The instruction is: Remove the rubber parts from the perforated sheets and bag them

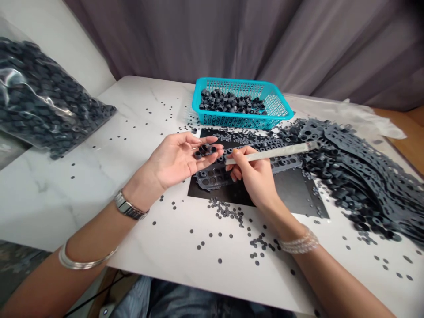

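Note:
My left hand point(177, 161) is palm up above the table, its fingers slightly bent. Several small black rubber bushings point(204, 150) rest in it, held on the fingers. Between the thumb and fingers of my right hand point(253, 174) is a slim whitish rod point(278, 152), tilted up to the right, its near end close to my left fingertips. Below both hands lies a grey rubber sheet with rows of round holes point(215, 179), partly hidden by my right hand. Under that is a flat black mat point(228, 194).
A turquoise basket point(245, 120) of black bushings stands at the back. More perforated sheets point(367, 168) and loose bushings point(344, 192) are heaped at right. A clear bag point(43, 97) full of bushings stands at left. Small dark discs point(228, 210) are scattered over the white table point(76, 207).

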`<action>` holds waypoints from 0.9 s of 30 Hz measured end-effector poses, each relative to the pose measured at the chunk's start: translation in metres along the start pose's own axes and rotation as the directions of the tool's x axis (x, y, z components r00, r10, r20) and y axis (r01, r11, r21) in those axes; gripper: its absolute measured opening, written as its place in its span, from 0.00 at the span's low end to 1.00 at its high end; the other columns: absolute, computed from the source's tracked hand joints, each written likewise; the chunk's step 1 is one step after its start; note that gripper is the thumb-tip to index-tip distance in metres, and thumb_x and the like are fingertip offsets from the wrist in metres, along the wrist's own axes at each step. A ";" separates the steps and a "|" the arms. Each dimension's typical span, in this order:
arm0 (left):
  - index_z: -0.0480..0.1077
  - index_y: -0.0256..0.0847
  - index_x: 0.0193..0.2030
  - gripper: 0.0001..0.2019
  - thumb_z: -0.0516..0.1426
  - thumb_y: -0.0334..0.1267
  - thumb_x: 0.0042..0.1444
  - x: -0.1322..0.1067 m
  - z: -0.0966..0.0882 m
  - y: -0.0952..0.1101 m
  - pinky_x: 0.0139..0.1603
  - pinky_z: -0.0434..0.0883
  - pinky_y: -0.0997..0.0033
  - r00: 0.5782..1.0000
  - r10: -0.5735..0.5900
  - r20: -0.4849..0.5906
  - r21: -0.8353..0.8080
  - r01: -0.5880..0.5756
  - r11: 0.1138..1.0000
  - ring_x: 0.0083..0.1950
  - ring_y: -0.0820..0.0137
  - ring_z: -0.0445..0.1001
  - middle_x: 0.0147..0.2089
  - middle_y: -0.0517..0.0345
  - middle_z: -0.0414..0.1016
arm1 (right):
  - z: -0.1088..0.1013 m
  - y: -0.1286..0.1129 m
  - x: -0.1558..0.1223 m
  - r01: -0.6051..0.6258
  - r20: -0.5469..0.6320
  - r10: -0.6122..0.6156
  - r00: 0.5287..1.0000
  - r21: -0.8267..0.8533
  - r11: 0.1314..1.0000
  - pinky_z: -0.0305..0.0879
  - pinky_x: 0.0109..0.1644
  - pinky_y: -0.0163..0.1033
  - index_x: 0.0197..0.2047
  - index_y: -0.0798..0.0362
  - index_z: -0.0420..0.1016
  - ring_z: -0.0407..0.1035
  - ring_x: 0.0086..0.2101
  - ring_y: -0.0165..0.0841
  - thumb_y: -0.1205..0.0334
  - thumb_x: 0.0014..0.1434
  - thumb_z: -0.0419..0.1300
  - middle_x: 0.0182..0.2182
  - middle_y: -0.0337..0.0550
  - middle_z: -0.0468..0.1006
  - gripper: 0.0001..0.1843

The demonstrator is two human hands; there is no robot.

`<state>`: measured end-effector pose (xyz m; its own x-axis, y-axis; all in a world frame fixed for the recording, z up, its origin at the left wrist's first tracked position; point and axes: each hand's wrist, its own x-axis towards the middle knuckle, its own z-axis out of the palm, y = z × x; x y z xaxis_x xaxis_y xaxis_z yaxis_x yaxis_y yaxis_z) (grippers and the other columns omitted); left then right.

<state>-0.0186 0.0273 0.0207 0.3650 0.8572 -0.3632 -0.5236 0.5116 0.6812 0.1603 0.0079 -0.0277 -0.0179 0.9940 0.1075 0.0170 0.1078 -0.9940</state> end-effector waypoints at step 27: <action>0.66 0.40 0.32 0.04 0.53 0.36 0.55 -0.016 -0.011 -0.014 0.42 0.64 0.66 0.940 0.204 0.274 0.907 -0.182 -0.381 0.43 0.66 0.68 0.38 0.57 0.65 | 0.016 -0.005 -0.006 0.298 0.314 -0.149 0.938 -0.506 0.810 0.52 0.29 0.36 0.27 0.54 0.65 0.59 0.23 0.28 0.61 0.64 0.51 0.22 0.37 0.68 0.13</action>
<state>-0.0256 0.0074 0.0097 0.4471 0.8941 -0.0280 0.8309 -0.4035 0.3831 0.1448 0.0008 -0.0235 -0.3329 0.9112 0.2426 0.5141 0.3911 -0.7634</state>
